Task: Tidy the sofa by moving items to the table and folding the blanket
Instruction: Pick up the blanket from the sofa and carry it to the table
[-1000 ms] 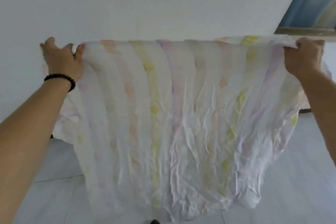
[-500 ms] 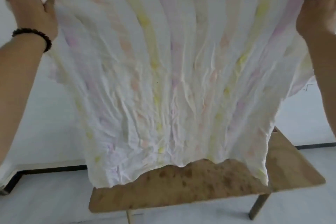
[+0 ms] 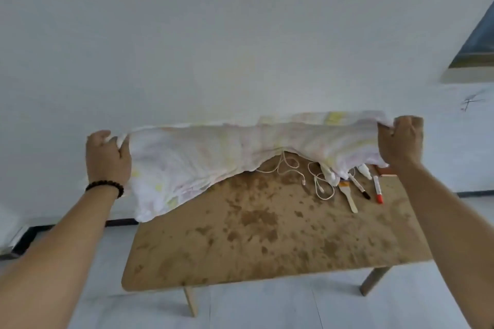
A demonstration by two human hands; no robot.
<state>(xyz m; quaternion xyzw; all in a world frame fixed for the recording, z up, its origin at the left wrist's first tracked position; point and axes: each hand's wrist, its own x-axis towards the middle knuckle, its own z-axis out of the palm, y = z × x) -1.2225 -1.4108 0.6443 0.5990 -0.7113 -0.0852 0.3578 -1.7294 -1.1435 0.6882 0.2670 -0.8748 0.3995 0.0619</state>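
Where the blanket [image 3: 213,152] hangs, it spans the gap between both grips, held in the air as a bunched, sagging band.

Left grip [image 3: 107,155]: fingers curled round the blanket's left corner, thumb on the cloth side, fabric pinched inside. It is closed tight on the blanket.

Right grip [image 3: 399,139]: fingers folded over the top edge at the right corner, likewise closed on cloth. It sits higher than the left grip.

Below and between the grips stands the bench [image 3: 267,243]. The blanket's lower edge droops furthest beneath the left grip, past the bench's far left corner. Whether it touches the bench top there cannot be told.

Under the right grip, on the bench, lie a white cable [image 3: 318,181], a brush [image 3: 350,199], a black marker [image 3: 359,187] and a red marker [image 3: 377,192]. They lie close together, their far ends partly hidden by the cloth.

A bead bracelet [image 3: 105,187] circles the left wrist.
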